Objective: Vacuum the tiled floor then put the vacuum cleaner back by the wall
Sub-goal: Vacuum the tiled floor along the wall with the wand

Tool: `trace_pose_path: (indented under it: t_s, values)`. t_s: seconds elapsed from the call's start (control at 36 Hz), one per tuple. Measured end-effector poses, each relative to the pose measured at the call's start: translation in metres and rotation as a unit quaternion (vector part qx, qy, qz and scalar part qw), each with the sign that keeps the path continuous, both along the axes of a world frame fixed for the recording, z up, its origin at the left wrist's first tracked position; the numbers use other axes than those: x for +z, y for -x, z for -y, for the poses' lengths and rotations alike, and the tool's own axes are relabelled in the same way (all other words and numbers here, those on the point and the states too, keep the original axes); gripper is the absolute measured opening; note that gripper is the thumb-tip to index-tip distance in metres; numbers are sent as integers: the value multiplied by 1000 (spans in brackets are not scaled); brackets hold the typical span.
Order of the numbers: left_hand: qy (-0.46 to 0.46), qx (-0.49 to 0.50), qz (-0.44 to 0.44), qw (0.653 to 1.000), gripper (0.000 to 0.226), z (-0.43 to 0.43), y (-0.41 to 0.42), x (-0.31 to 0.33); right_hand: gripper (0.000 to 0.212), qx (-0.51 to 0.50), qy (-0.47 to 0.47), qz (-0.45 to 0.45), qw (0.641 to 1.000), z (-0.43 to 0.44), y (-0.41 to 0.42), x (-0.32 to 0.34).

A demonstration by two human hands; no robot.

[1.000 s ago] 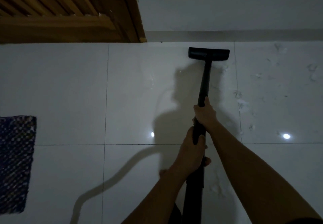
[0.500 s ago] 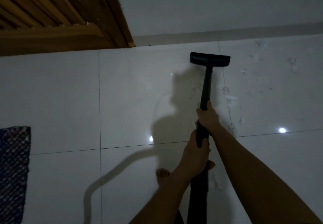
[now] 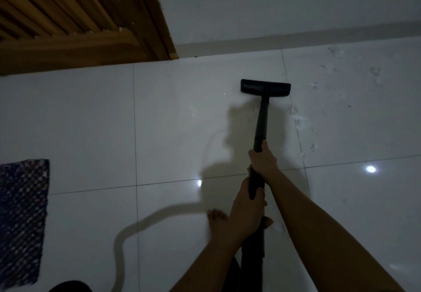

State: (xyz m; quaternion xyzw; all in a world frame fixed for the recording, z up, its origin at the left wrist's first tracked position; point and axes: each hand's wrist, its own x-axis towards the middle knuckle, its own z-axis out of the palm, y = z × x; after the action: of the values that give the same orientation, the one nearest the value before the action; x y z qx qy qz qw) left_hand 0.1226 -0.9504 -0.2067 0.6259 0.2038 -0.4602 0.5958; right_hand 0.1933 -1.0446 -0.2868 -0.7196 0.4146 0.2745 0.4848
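The black vacuum wand (image 3: 261, 123) runs from my hands forward to a flat black floor head (image 3: 265, 87), which rests on the glossy white tiled floor (image 3: 173, 123). My right hand (image 3: 264, 160) grips the wand higher up the tube. Just behind it, my left hand (image 3: 247, 209) is closed around the wand's lower part. White scraps of debris (image 3: 300, 121) lie scattered on the tiles to the right of the head. The vacuum's body is out of view.
A wooden slatted door (image 3: 75, 18) fills the upper left, beside a white wall (image 3: 273, 5) with a skirting strip. A dark patterned mat (image 3: 21, 219) lies at the left edge. My bare foot (image 3: 216, 217) stands by the wand.
The floor head has slid back from the wall's skirting toward me. My view has tilted, and both hands keep the same grip on the wand.
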Motion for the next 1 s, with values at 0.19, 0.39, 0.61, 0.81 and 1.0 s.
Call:
trace_pose_path:
  t_s: [0.19,0.39,0.61,0.81,1.0]
  values:
    - [2,-2,-7,1000,37,-22,48,8,70,9,-6,-3,1000,-23,49,1]
    - [10,8,2,1000,31,-42,106,15,68,8,4,9,1000,-42,106,11]
    - [12,16,3,1000,32,-47,173,20,68,40,20,3,999,-49,171,18]
    - [30,30,-10,999,34,-32,229,29,70,40,19,-17,999,-35,225,21]
    - [30,70,-16,997,34,-8,293,33,71,65,16,-16,998,-15,282,21]
